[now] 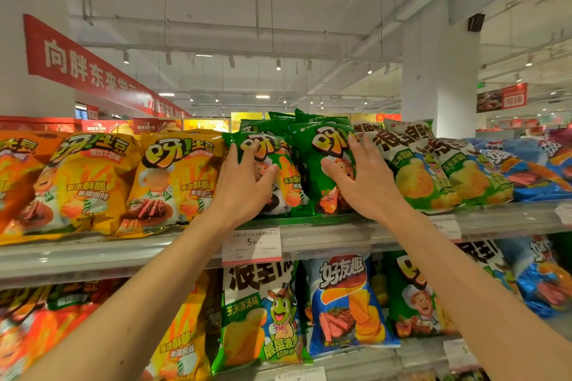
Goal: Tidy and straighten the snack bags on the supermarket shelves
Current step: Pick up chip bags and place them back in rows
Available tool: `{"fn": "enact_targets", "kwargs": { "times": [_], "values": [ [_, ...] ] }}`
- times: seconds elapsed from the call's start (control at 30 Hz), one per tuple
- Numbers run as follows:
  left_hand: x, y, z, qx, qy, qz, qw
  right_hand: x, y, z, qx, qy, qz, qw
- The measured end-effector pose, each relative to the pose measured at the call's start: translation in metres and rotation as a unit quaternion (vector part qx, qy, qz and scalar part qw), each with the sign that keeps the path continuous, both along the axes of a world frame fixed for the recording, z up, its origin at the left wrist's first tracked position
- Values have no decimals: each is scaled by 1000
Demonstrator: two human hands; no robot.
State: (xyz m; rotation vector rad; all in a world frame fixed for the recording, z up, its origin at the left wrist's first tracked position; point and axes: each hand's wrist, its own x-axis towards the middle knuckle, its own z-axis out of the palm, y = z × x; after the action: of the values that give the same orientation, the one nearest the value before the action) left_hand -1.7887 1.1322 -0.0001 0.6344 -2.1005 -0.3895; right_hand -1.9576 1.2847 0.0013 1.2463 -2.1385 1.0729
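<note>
Two green snack bags stand side by side on the top shelf (325, 238). My left hand (244, 179) lies flat on the front of the left green bag (284, 173), fingers spread. My right hand (362, 176) presses on the right green bag (322, 145), fingers spread, thumb across its front. More green bags stand behind these two. Neither hand wraps around a bag; both rest against the fronts.
Yellow bags (176, 176) fill the shelf to the left, white-and-green bags (424, 170) and blue bags (532, 170) to the right. A price tag (252, 244) hangs on the shelf rail. The lower shelf holds mixed bags (346, 303). A white pillar (439, 71) stands behind.
</note>
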Motion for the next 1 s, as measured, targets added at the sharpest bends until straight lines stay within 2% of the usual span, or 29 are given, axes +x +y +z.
{"fn": "enact_targets", "kwargs": {
  "times": [0.1, 0.23, 0.33, 0.5, 0.73, 0.83, 1.0],
  "values": [
    [22, 7, -3, -42, 60, -30, 997, 14, 16, -4, -67, 2, 15, 998],
    [64, 21, -18, -11, 152, -65, 986, 41, 34, -20, -135, -10, 44, 990],
    [100, 27, -40, 38, 192, -93, 976, 69, 43, -40, -150, -95, 79, 981],
    [168, 23, -97, 157, 222, -142, 952, 121, 45, -93, -115, -215, 153, 958],
    [264, 28, -196, 266, 262, -61, 926, 204, 22, -195, -72, -371, 207, 902],
    [302, 29, -232, 312, 292, -3, 904, 234, -2, -243, -53, -437, 217, 871],
    [358, 24, -268, 346, 310, 87, 881, 273, -39, -282, -21, -462, 268, 845]
  ]
}}
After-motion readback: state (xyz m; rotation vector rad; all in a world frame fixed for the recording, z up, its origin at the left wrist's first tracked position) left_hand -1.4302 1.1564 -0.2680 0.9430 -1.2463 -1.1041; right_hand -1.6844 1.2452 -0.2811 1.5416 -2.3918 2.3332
